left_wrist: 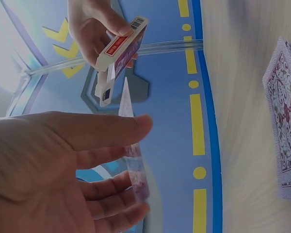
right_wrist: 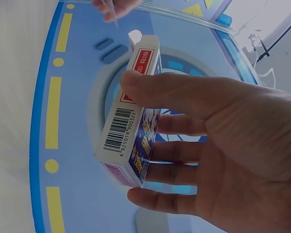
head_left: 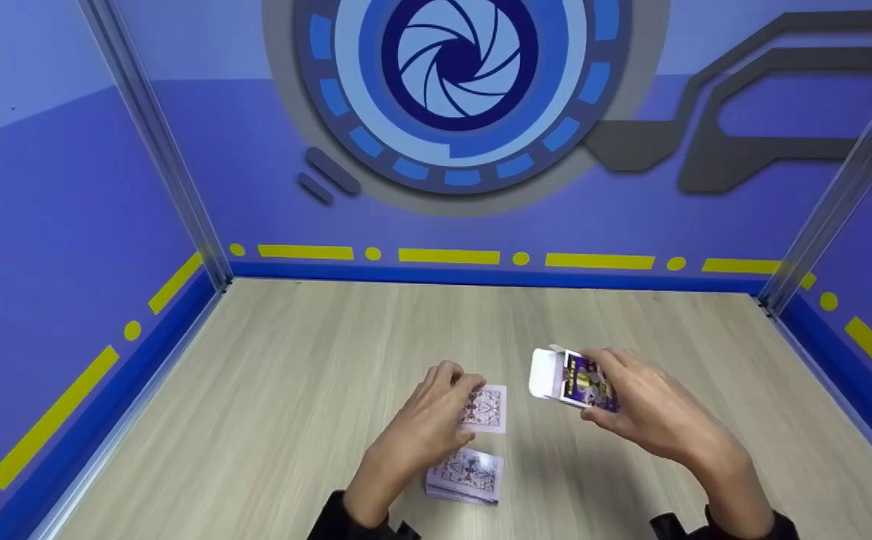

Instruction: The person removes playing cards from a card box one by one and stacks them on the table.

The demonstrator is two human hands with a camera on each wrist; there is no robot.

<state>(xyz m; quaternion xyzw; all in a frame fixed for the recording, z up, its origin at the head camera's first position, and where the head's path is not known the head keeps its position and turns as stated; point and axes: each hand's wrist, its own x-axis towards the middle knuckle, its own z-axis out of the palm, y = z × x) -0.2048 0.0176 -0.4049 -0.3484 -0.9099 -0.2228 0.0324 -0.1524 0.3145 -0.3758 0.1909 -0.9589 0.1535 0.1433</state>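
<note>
My left hand [head_left: 428, 416] pinches a thin playing card or small packet of cards [head_left: 488, 409], its patterned back up in the head view. In the left wrist view the held cards [left_wrist: 136, 167] appear nearly edge-on between thumb and fingers. Just below that hand, a deck of playing cards [head_left: 470, 476] lies on the table, slightly fanned at its near edge. To the right, my right hand [head_left: 657, 409] grips a purple and white card box [head_left: 590, 382] by its sides. The box's white flap [head_left: 545, 373] hangs open toward the left hand. A barcode shows on its narrow side [right_wrist: 119, 128].
The wood-grain table [head_left: 293, 360] is enclosed by blue printed panels [head_left: 203, 150] at the back and both sides. Metal corner posts [head_left: 173, 165] stand where the panels meet. Black sleeves [head_left: 346, 521] cover the forearms.
</note>
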